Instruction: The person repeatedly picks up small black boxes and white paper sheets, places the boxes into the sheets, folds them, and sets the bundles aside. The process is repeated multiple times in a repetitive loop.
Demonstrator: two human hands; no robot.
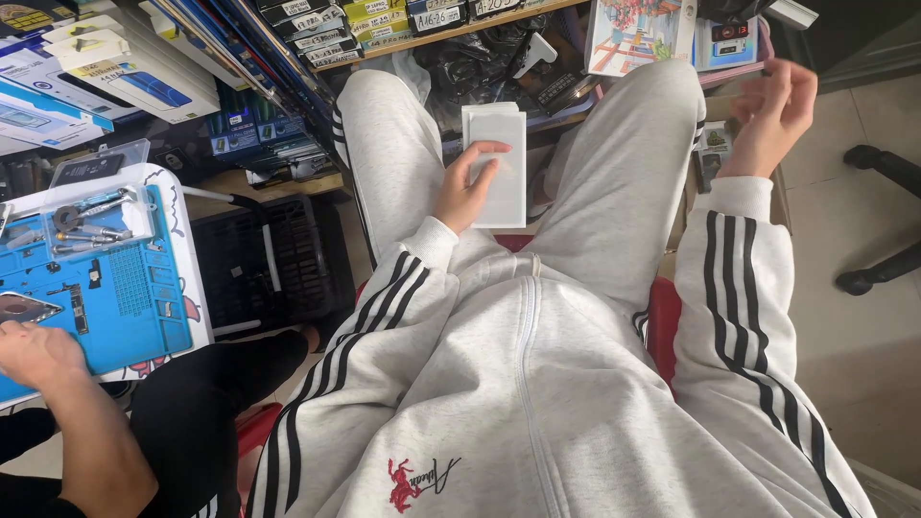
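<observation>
A stack of flat white packets (497,158) is held in the left hand (467,187), above the lap and between the two thighs in light grey trousers. The grip is closed on the stack: the thumb is laid across the front of the uppermost packet, and the fingers are curled behind its left edge. The stack is kept roughly upright in the view, its top edge toward the cluttered shelves (422,29).

The right hand (767,115) is raised to the right of the right knee, well apart from the packets. Its grip is loosely open, the fingers spread and slightly blurred, and nothing is held in it.

At the left, a blue work mat (125,297) is laid on a white surface (190,240), with small metal tools (86,225) gathered at its upper part. Another person's hand (34,350) is rested on the near edge of that mat, beside a small dark flat part. A black crate (288,259) is seen between that surface and the left thigh.
</observation>
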